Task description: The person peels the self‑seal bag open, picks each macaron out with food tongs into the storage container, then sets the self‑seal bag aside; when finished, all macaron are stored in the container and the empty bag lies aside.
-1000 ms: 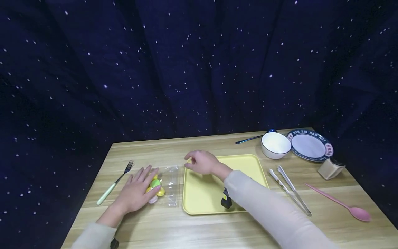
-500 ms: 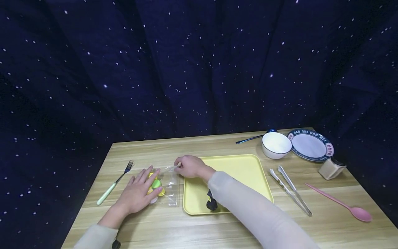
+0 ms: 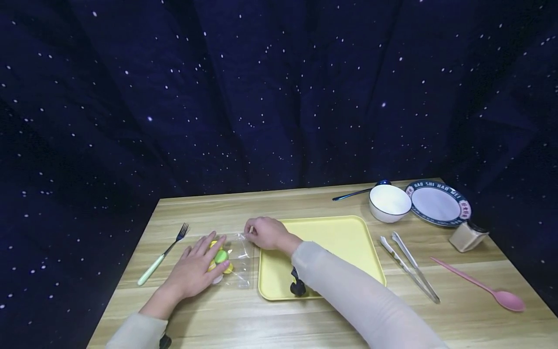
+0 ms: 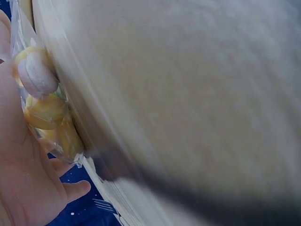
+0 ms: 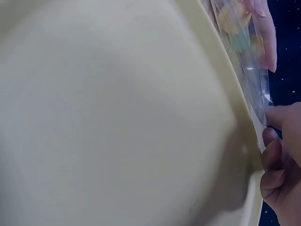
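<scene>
A clear plastic bag (image 3: 241,261) lies on the table, holding several yellow, green and pale pink macaron-like sweets (image 3: 221,257). My left hand (image 3: 192,271) rests over its filled end with fingers spread and straight. In the left wrist view the pale pink piece (image 4: 38,77) shows through the film beside the palm. My right hand (image 3: 267,233) pinches the far corner of the bag's flat end between thumb and finger, above the left edge of a yellow tray (image 3: 335,237). The right wrist view shows the film (image 5: 256,89) reaching those fingertips.
A fork (image 3: 163,254) lies left of the left hand. Right of the tray are tongs (image 3: 410,269), a pink spoon (image 3: 479,285) and a small jar (image 3: 468,236). A white bowl (image 3: 390,203), a rimmed plate (image 3: 436,203) and a dark blue long-handled utensil (image 3: 355,195) stand behind.
My right hand has moved left from above the tray to the bag's far corner and taken hold of it. The left hand has stayed on the bag.
</scene>
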### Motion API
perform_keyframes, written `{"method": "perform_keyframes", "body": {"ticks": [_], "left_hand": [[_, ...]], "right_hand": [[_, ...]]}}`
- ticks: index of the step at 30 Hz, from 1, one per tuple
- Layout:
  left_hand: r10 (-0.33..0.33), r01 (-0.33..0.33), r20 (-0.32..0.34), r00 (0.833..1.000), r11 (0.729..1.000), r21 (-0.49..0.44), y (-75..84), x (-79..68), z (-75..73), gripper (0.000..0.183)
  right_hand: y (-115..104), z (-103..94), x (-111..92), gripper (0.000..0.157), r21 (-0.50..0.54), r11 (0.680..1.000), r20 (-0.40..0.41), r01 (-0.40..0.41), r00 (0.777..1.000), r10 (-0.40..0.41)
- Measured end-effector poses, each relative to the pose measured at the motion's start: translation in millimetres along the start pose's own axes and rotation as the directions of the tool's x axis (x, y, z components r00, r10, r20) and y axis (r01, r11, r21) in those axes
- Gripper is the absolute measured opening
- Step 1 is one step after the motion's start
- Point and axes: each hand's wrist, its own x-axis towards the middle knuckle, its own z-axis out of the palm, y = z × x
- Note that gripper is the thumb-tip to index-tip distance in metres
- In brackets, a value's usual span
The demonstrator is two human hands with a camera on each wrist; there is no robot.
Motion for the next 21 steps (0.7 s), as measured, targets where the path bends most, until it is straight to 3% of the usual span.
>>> {"method": "perform_keyframes", "body": {"ticks": [8,21], "left_hand": [[0.003,-0.003,0.004,1.000,0.999,0.032,0.4,1.5,-1.0,0.071],[-0.002,0.001,0.013,1.000,0.999,0.045,0.1,2.7,-0.5,0.072]], "right_hand": [[3,1.3,-2,0.011,0.005,0.999,-0.006,0.044,0.999,-0.044],[14,-7.8,-11,0.006,0.106,0.986,-0.004,0.132,0.991,-0.132]]}}
